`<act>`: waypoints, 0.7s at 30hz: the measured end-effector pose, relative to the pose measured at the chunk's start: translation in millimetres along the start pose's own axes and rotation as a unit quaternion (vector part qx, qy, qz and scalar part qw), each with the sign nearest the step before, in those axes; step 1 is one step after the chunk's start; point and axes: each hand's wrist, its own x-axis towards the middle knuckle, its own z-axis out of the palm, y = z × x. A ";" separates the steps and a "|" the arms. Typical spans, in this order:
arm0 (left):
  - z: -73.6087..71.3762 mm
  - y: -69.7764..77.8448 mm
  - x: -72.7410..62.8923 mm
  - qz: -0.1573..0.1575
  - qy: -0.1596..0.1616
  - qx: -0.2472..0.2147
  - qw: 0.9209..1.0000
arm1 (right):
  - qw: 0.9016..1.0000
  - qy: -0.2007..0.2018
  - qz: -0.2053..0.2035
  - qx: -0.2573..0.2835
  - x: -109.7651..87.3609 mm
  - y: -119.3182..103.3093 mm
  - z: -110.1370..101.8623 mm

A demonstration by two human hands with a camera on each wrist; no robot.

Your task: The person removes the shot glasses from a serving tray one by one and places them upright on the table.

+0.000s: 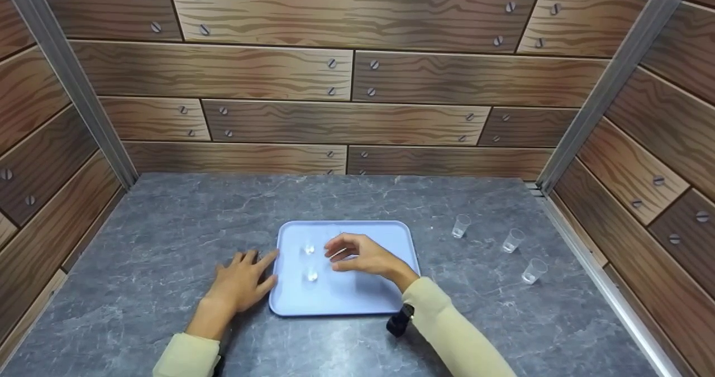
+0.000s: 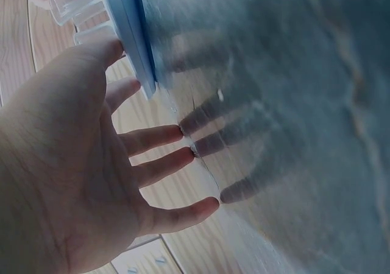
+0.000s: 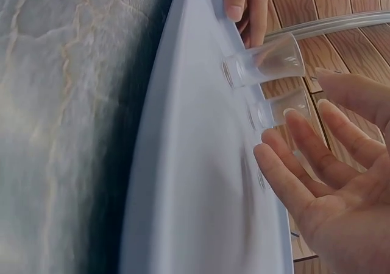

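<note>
A light-blue tray (image 1: 357,304) lies on the table with small clear cups on it. Two of them, the nearer cup (image 1: 312,275) and the farther cup (image 1: 309,249), stand upright on its left half. My right hand (image 1: 363,256) hovers over the middle of the tray, fingers bent gently and thumb apart, gripping nothing. In the right wrist view its fingers partly hide what looks like a third cup behind the near cup (image 3: 268,62) and the cup beyond (image 3: 283,111). My left hand (image 1: 240,283) rests fingertips on the table, thumb and index finger at the tray's left edge.
Right of the tray stand three more clear cups: a back cup (image 1: 461,226), a middle cup (image 1: 513,240) and a front cup (image 1: 534,271). Wood-patterned walls (image 1: 279,123) and metal posts bound the grey marbled table (image 1: 184,215).
</note>
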 end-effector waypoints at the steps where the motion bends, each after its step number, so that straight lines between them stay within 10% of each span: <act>1: -0.2 0.0 -0.1 0.000 -0.001 -0.001 1.000 | 1.000 0.000 0.001 0.000 1.3 0.2 1.2; 21: 0.2 1.8 2.0 -0.007 0.005 0.012 1.000 | 1.000 -0.005 0.013 -0.018 22.9 -3.5 23.7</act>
